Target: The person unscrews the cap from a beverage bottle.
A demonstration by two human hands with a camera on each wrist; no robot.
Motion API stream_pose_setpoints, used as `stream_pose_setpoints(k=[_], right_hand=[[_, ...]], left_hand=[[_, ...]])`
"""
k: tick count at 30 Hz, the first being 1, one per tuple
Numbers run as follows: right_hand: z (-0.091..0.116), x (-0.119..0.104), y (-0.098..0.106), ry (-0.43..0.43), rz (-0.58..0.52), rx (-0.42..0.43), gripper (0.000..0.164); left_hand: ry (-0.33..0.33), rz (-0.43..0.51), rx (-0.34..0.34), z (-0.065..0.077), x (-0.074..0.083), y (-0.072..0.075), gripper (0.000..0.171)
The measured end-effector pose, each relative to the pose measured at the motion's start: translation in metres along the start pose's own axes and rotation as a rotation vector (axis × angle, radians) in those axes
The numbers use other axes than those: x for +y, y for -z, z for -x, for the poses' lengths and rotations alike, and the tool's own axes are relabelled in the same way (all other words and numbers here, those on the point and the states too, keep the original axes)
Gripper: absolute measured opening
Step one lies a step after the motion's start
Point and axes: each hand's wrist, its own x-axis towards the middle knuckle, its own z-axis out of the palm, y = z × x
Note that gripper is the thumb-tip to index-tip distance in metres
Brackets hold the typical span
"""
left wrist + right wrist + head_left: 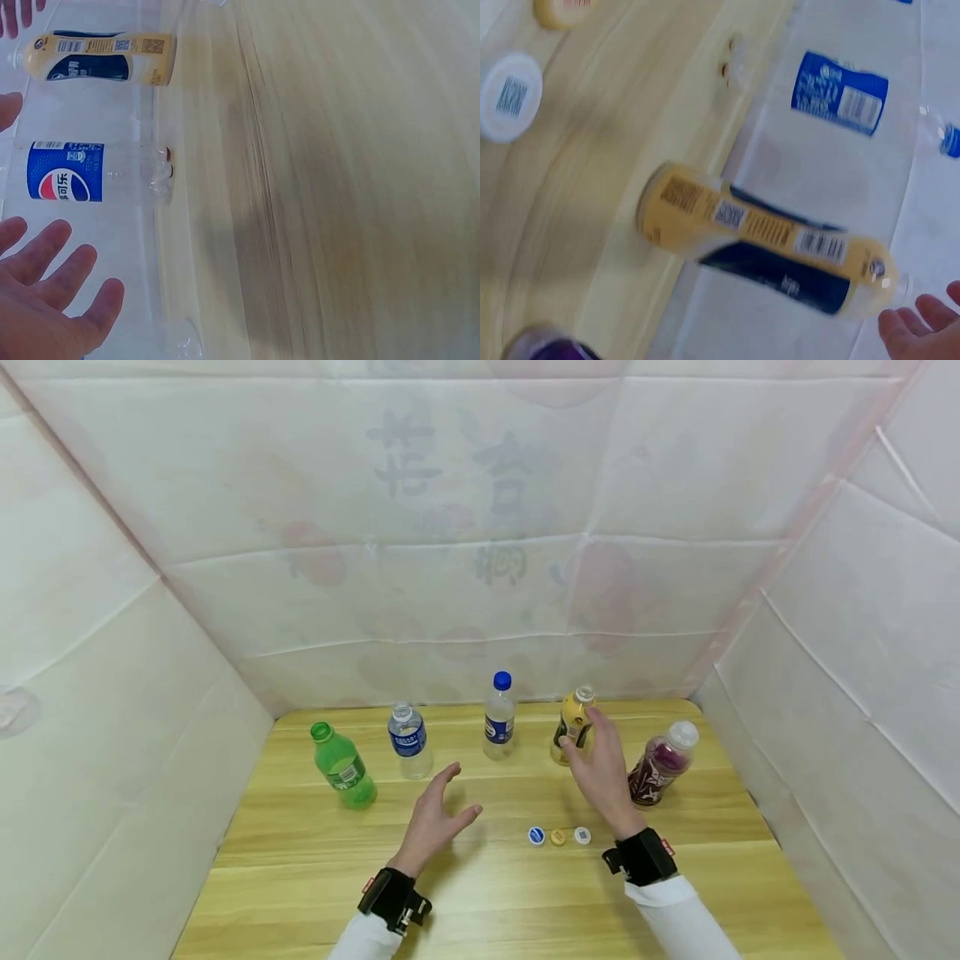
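In the head view my right hand [606, 777] reaches to the yellow-labelled bottle [574, 717], thumb and fingers spread on its near right side. This bottle is uncapped. In the right wrist view the fingertips are beside the neck of the yellow bottle [757, 244]; whether they touch it I cannot tell. My left hand [431, 828] hovers over the table with fingers apart, holding nothing, nearest to the uncapped clear bottle with a blue label [408, 743]. Between the hands, farther back, stands a Pepsi bottle [499, 731] with a blue cap.
A green bottle [345, 768] with a green cap stands at the left. At the right is a purple drink bottle [660, 767] with a white cap. A blue-and-white cap [536, 836], a yellow cap [558, 837] and a white cap [582, 836] lie in front on the wooden table [300, 877].
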Motion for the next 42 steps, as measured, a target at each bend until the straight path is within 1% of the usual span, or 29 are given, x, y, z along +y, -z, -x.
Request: stream_pose_setpoints(k=[2,5,7,13,16,19,27,33,37,42], right_hand=[[0.0,-0.004,-0.007,0.017,-0.013,-0.017,0.068],[-0.003,-0.009,-0.017,0.015,-0.038,-0.044,0.068],[-0.007,-0.012,-0.025,-0.001,-0.052,-0.066,0.07],[-0.023,-0.02,-0.045,-0.086,-0.102,-0.128,0.073],[-0.032,-0.024,-0.053,-0.128,-0.105,-0.15,0.076],[-0.04,-0.027,-0.06,-0.151,-0.099,-0.161,0.081],[-0.057,-0.032,-0.073,-0.163,-0.095,-0.182,0.085],[-0.065,-0.035,-0.082,-0.166,-0.148,-0.208,0.088],[-0.07,-0.037,-0.087,-0.178,-0.145,-0.225,0.092],[-0.075,-0.039,-0.091,-0.197,-0.146,-0.226,0.094]], left_hand=[[0.0,0.0,-0.001,0.001,-0.001,0.0,0.084],[-0.005,-0.005,0.004,0.002,-0.001,0.001,0.084],[-0.005,-0.01,0.009,0.003,-0.002,0.002,0.083],[0.004,-0.019,0.009,0.006,-0.001,0.004,0.083],[0.0,-0.022,0.009,0.007,-0.001,0.004,0.083],[-0.008,-0.028,0.013,0.007,-0.001,0.003,0.083],[-0.004,-0.033,0.016,0.008,-0.001,0.004,0.083],[-0.006,-0.033,0.014,0.009,-0.001,0.005,0.082],[-0.01,-0.031,0.013,0.009,-0.001,0.005,0.082],[-0.015,-0.033,0.013,0.009,-0.002,0.006,0.081]])
